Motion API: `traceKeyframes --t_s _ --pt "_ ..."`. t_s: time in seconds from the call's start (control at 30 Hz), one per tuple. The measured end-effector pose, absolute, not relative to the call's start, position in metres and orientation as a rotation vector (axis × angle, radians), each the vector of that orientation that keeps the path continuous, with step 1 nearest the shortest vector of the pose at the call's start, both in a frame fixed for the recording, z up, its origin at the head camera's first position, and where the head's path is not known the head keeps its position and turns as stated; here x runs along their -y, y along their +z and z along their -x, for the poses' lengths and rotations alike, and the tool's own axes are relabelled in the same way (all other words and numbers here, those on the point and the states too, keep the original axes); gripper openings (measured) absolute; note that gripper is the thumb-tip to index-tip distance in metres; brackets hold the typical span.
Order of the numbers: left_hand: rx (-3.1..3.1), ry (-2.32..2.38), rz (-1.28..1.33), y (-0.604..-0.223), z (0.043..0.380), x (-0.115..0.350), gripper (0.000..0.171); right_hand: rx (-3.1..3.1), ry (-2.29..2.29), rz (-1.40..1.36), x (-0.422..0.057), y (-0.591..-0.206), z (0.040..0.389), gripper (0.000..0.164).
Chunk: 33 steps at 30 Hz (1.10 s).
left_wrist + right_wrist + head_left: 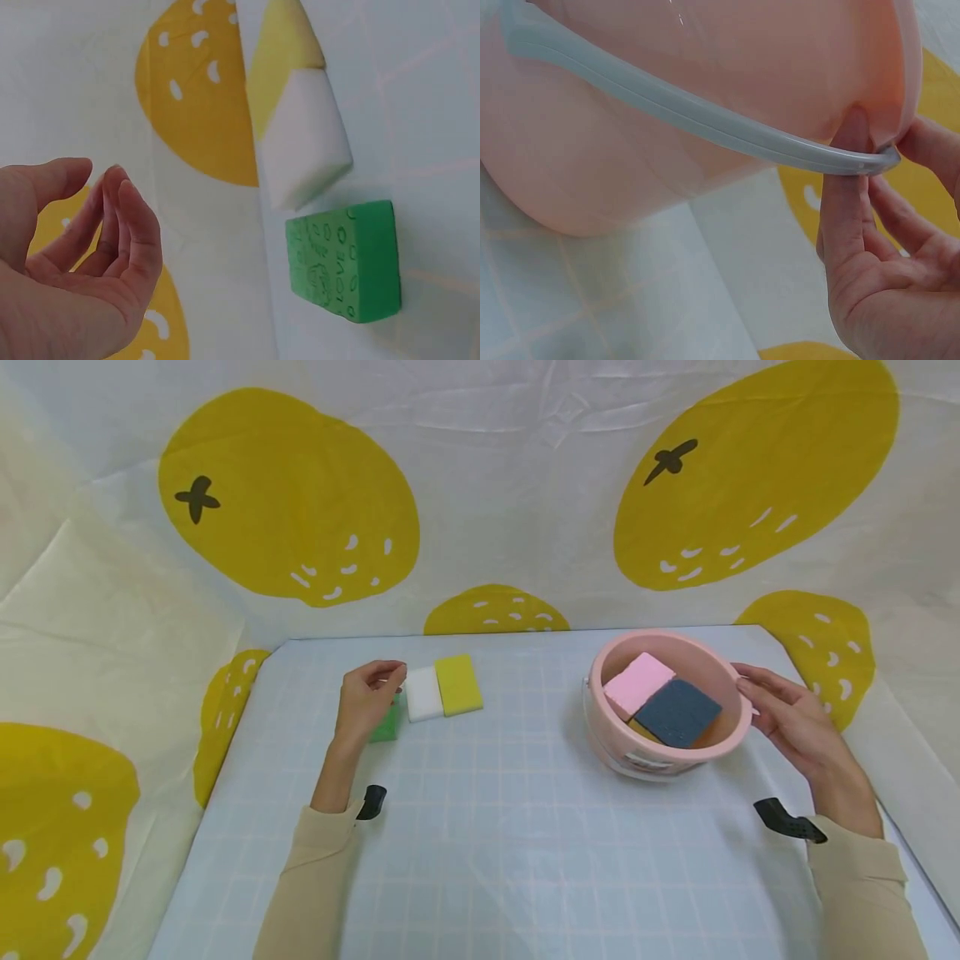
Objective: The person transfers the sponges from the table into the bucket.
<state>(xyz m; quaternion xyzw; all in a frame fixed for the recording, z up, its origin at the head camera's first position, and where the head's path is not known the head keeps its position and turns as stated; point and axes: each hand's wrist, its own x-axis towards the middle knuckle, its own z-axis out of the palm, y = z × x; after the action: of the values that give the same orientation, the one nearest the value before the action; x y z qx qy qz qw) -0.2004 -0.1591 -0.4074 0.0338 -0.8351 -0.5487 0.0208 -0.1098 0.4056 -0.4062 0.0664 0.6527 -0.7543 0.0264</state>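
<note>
On the right of the table stands a pink bucket (611, 739), and my right hand (806, 727) pinches its rim on the right side. In the right wrist view a finger passes under the grey handle (705, 124) against the bucket wall. Inside the bucket lie a pink sponge (637, 683) and a dark blue sponge (678, 714), with a yellowish piece partly hidden beneath. My left hand (365, 702) hovers empty, fingers loosely bent, near a green sponge (341, 262) embossed with letters. Beside that, a white sponge (424, 695) and a yellow sponge (458, 685) touch.
A pale blue gridded cloth (487, 843) covers the table. White fabric with yellow fruit prints (292, 497) rises behind it and along both sides. The three sponges outside the bucket lie near the back edge, left of centre.
</note>
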Motion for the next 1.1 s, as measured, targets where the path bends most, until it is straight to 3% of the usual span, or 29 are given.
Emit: traceKeyframes --t_s 0.4,0.73,1.1 --pt "2.588 -1.592 -0.331 -0.441 0.195 0.182 0.033 -2.051 -2.301 -0.220 -0.405 -0.405 0.108 0.036" --pt "2.690 -1.552 -0.482 -0.461 0.195 0.195 0.055 -2.059 -2.285 -0.270 -0.404 -0.405 0.110 0.037" --pt "2.878 -1.562 -0.438 -0.469 0.196 0.201 0.073 -2.012 -2.326 -0.255 -0.404 -0.405 0.110 0.035"
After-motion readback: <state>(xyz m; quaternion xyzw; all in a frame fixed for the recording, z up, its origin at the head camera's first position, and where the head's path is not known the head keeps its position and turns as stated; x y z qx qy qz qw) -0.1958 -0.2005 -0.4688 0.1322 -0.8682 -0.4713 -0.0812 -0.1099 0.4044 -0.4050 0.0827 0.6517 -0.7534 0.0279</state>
